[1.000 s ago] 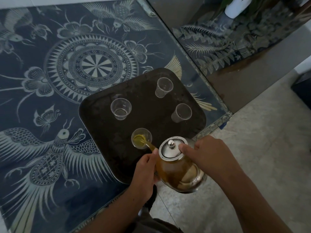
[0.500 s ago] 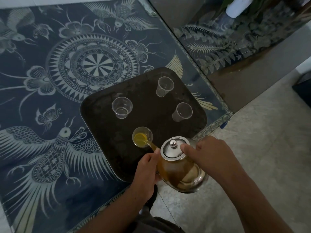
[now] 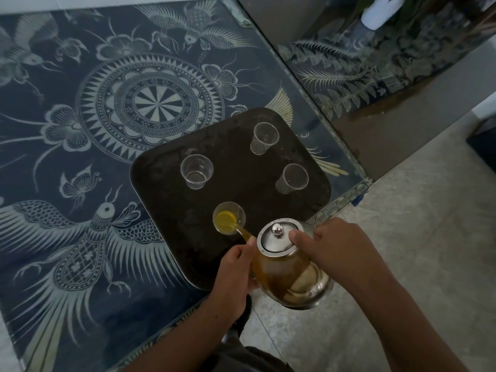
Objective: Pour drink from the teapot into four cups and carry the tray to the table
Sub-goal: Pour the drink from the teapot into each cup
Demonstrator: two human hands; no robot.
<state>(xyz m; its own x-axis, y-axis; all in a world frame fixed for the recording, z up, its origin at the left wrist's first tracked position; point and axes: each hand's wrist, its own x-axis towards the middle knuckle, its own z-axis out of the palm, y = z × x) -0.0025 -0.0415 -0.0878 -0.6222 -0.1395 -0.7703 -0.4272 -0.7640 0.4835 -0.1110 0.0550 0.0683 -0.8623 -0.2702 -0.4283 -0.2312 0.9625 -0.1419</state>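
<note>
A dark square tray (image 3: 171, 221) lies on the patterned table with clear plastic cups on it. The near cup (image 3: 228, 218) holds yellow tea, and a thin stream runs into it from the spout. A glass teapot (image 3: 288, 275) with a steel lid, part full of amber tea, is tilted toward that cup at the tray's near edge. My left hand (image 3: 236, 275) grips the pot's side below the spout. My right hand (image 3: 341, 251) holds the far side, a finger pressing the lid. The left cup (image 3: 196, 171), the far cup (image 3: 263, 137) and the right cup (image 3: 292, 178) look empty.
The table (image 3: 80, 130) has a dark blue top with bird and flower patterns, its corner just right of the tray. A second patterned surface (image 3: 375, 57) with a white pot stands at the upper right. Pale tiled floor (image 3: 416, 237) lies to the right.
More yellow tea stands in the near cup than a second ago. The teapot and both hands have hardly moved.
</note>
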